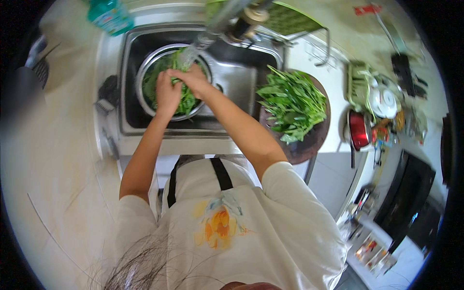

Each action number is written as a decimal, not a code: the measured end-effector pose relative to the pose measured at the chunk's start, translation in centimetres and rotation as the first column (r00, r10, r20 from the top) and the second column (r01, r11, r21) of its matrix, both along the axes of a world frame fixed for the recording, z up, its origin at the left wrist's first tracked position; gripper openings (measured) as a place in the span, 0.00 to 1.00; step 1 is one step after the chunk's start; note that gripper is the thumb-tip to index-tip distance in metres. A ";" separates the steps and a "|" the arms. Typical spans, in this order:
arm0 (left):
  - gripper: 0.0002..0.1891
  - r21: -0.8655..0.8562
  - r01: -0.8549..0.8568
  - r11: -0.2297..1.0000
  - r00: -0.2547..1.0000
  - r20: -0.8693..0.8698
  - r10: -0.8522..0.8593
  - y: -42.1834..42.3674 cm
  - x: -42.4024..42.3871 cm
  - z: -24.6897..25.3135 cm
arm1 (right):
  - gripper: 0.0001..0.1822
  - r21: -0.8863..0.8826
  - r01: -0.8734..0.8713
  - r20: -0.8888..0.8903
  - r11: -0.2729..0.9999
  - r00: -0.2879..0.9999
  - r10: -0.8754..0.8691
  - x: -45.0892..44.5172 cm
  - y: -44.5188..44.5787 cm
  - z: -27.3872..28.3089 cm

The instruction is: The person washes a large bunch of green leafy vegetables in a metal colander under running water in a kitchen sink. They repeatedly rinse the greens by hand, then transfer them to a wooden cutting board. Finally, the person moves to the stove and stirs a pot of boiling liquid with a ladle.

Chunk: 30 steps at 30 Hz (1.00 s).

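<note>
A round metal basin [142,95] stands in the left part of the stainless-steel sink [235,78], with leafy greens [186,101] in it. Both of my hands are together over the basin, gripping a bunch of these greens. My left hand [167,92] is on the near left side of the bunch, and my right hand [194,80] meets it from the right. Water [187,58] runs from the faucet [210,36] onto the greens just beyond my fingers. My fingertips are partly hidden among the leaves.
More leafy greens [293,103] lie on a round dark board [315,145] right of the sink. A teal bottle [110,16] stands at the sink's back left corner. A green rack [297,20] is behind the faucet. Farther right is a red pot [359,129] with its handle pointing towards me.
</note>
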State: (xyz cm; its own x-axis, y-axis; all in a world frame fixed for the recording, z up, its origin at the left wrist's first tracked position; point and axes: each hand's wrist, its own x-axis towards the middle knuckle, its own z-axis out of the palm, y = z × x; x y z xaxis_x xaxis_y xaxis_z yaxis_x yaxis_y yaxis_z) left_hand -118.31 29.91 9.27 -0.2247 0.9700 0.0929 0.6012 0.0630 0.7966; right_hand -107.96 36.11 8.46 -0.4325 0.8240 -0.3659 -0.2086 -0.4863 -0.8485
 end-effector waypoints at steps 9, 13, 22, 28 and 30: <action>0.25 0.129 0.064 0.990 0.992 0.103 -0.077 -1.0 0.1 3.6 | 0.21 0.517 0.243 0.203 0.821 0.897 -0.393 0.5 -1.2 3.7; 0.24 0.070 -0.143 0.987 0.985 0.108 0.135 -1.5 -0.3 1.0 | 0.21 0.590 0.419 0.066 0.690 0.827 -0.558 0.9 -1.3 4.1; 0.17 -0.427 0.020 0.904 0.781 0.571 0.253 -0.4 -2.5 -5.0 | 0.17 0.477 0.437 0.046 0.763 0.854 -0.518 7.0 -0.4 1.6; 0.20 -0.484 0.167 0.859 0.829 0.540 0.143 1.5 1.6 -1.9 | 0.19 0.271 0.629 -0.004 0.728 0.757 -0.653 16.3 -2.4 9.9; 0.19 -0.464 0.234 0.854 0.827 0.557 0.076 2.1 3.9 -1.7 | 0.20 0.203 0.672 0.021 0.713 0.725 -0.689 20.3 -3.6 13.5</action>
State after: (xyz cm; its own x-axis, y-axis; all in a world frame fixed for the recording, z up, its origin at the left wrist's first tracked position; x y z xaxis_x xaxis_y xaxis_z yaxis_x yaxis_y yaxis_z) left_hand -114.39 32.05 7.57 -0.0063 0.8594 -0.5112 0.1052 0.5090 0.8543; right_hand -87.63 32.51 21.95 0.2967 0.9338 -0.2001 -0.3462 -0.0901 -0.9338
